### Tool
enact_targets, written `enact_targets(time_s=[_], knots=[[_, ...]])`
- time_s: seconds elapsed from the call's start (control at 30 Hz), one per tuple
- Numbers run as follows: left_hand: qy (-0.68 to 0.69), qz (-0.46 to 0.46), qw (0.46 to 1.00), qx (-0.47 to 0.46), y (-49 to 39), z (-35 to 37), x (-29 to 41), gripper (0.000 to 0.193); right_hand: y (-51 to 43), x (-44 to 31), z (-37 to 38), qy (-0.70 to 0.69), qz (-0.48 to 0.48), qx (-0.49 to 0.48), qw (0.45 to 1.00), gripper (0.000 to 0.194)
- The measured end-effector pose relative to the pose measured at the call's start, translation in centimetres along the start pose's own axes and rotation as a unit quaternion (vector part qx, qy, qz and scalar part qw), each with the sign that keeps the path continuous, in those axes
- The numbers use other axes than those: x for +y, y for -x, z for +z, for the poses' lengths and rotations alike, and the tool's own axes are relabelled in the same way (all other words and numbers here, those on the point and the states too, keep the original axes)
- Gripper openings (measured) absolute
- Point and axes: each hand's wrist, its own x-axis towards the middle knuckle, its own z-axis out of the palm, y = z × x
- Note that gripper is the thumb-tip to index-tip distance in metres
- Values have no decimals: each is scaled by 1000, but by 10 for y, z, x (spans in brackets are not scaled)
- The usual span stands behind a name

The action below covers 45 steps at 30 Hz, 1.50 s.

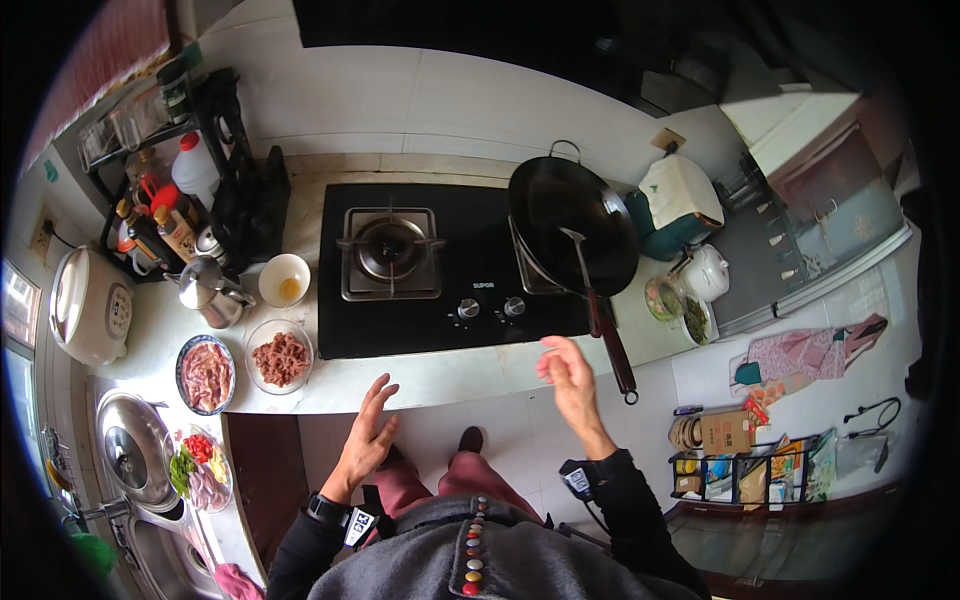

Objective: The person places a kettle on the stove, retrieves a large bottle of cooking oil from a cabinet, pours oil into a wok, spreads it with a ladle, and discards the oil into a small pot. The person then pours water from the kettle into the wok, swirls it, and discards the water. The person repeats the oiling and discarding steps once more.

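Observation:
My left hand hangs before the counter edge, fingers spread, holding nothing. Nearest to it is a glass bowl of minced meat. Beside that bowl stands a blue-rimmed bowl of sliced meat. My right hand hovers by the front edge of the gas stove, fingers loosely bent, with nothing visible in it. It is apart from the wooden handle of a black wok, which sits over the right burner. A metal spatula rests in the wok, its handle leaning over the rim.
On the left are a small bowl with yellow liquid, a metal pot, a bottle rack and a rice cooker. A plate of chopped vegetables lies near the sink. A white kettle stands right of the wok.

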Motion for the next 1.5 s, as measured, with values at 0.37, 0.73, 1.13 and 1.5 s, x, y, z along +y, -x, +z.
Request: enact_targets(time_s=[0.37,0.73,1.13,1.5], knots=[[-3,0,1000,0,-17,80,10,45,-59,20,-102,432,-43,50,899,27],[-32,-13,998,44,-14,114,23,45,-117,46,-94,629,-24,-60,775,43],[-54,-28,996,67,-9,123,25,43,-102,62,-168,449,58,7,892,32],[-57,-20,997,57,-22,142,24,43,-62,92,-222,381,32,40,923,37]])
